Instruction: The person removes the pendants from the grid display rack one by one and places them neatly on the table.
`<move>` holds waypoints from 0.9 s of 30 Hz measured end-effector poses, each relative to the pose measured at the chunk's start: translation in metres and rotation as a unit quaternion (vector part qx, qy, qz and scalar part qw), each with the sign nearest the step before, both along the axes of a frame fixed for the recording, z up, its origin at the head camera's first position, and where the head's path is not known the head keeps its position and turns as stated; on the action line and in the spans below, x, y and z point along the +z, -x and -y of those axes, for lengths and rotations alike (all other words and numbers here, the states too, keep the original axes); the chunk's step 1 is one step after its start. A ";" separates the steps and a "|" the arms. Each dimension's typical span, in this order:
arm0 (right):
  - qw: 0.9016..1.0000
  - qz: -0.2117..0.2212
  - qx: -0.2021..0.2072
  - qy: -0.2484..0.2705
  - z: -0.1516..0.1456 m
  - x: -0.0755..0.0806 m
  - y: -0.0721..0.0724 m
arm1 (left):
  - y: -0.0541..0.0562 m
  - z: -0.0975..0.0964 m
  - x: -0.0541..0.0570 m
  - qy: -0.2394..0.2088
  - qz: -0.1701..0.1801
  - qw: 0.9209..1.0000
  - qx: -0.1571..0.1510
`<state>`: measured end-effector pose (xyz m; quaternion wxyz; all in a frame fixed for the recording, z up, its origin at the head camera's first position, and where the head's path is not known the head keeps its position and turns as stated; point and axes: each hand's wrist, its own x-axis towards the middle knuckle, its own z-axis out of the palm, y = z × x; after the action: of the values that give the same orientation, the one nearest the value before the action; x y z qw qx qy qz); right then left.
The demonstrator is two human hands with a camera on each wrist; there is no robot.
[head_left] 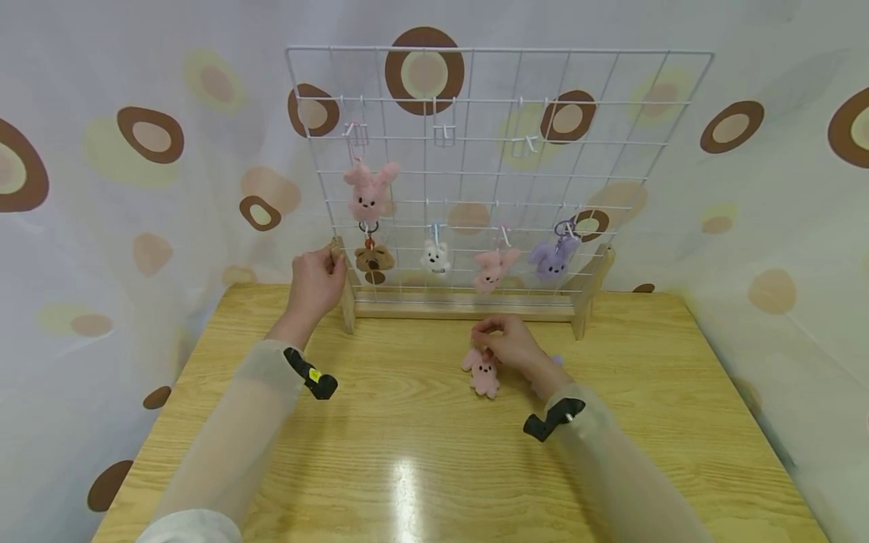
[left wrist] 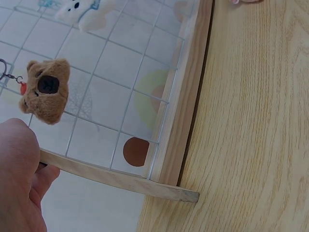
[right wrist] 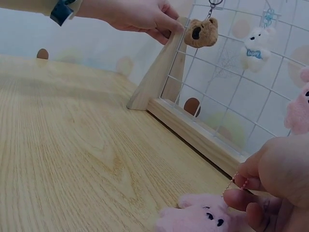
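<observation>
My right hand (head_left: 511, 345) pinches the thin bead chain (right wrist: 231, 181) of a pink plush keychain (head_left: 485, 377), and the plush hangs below my fingers close over the table. My left hand (head_left: 317, 279) grips the top of the wooden side post (left wrist: 120, 181) at the left end of a white wire grid rack (head_left: 468, 175). Right beside that hand hangs a brown bear-head keychain (left wrist: 50, 89). Further along the lower row are a white bear keychain (head_left: 435, 258), a pink bunny keychain (head_left: 494, 270) and a purple plush keychain (head_left: 553, 259).
A long-eared pink bunny (head_left: 369, 194) hangs from the upper left hook. Two upper hooks, a middle one (head_left: 444, 136) and a right one (head_left: 526, 145), hold nothing. Behind my right wrist a bit of something purple (head_left: 558, 360) shows on the wooden table (head_left: 353, 452).
</observation>
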<state>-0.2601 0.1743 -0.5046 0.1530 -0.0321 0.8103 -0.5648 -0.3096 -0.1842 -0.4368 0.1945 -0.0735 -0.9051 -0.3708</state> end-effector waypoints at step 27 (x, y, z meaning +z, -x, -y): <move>0.998 -0.053 0.014 -0.031 -0.031 0.042 -0.001 | 0.001 0.001 -0.002 -0.006 -0.009 1.000 -0.008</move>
<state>-0.2595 0.2056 -0.4627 0.1188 -0.0688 0.8339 -0.5345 -0.3110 -0.1856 -0.4393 0.2002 -0.0827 -0.9004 -0.3774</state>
